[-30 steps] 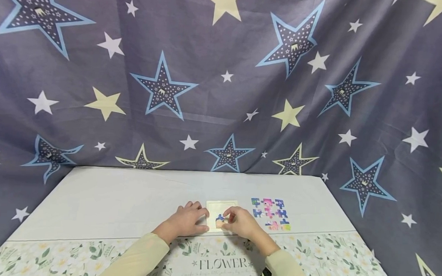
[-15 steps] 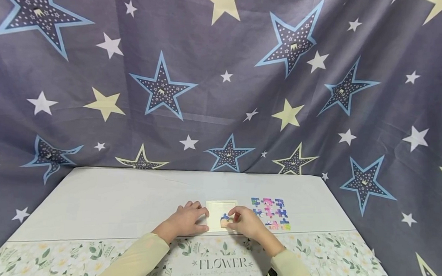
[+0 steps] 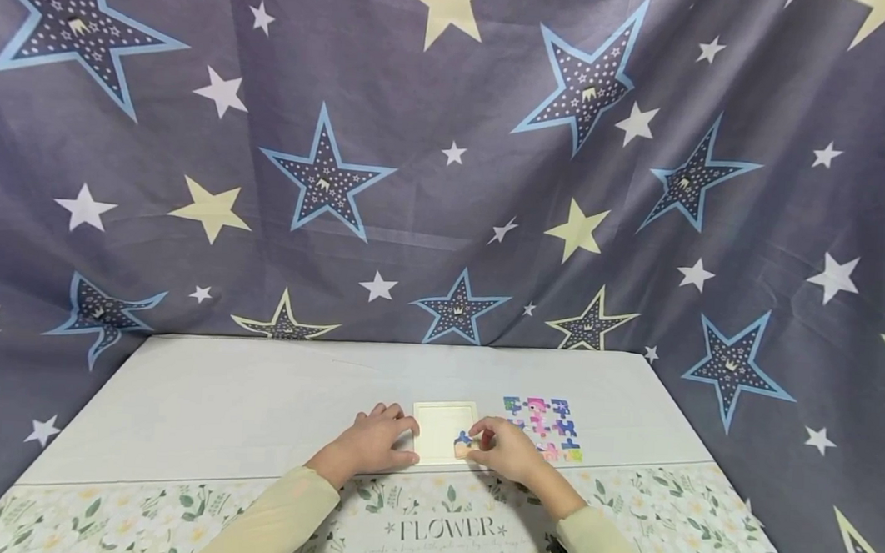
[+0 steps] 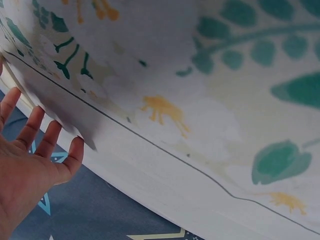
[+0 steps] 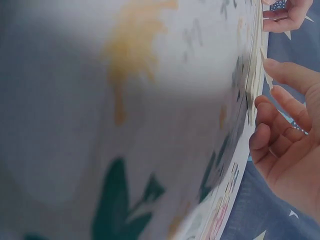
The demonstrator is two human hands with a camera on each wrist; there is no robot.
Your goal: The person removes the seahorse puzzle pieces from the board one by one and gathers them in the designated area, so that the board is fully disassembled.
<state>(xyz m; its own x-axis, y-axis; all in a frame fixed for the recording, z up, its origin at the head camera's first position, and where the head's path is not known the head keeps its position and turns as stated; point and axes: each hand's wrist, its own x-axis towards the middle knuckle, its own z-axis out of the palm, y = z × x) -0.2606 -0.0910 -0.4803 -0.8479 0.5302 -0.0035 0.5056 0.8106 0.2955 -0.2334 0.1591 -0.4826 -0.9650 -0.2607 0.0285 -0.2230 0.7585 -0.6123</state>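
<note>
A small jigsaw puzzle piece, blue above and tan below, is pinched between the thumb and index finger of my right hand. It overlaps the lower right corner of a pale, square puzzle tray. In the right wrist view the same puzzle piece shows as a thin edge, and the other fingers curl loosely beneath. My left hand rests at the tray's left edge, thumb and fingertips against the rim. Its fingers look relaxed and spread in the left wrist view.
Several colourful puzzle pieces lie in loose rows right of the tray, some partly behind the right hand. A flower-printed cloth covers the front of the white table. A starry curtain hangs behind and at both sides.
My right hand has slid to the right across the tray with the puzzle piece in its fingertips, from near the tray's middle to its lower right corner. The left hand has stayed put.
</note>
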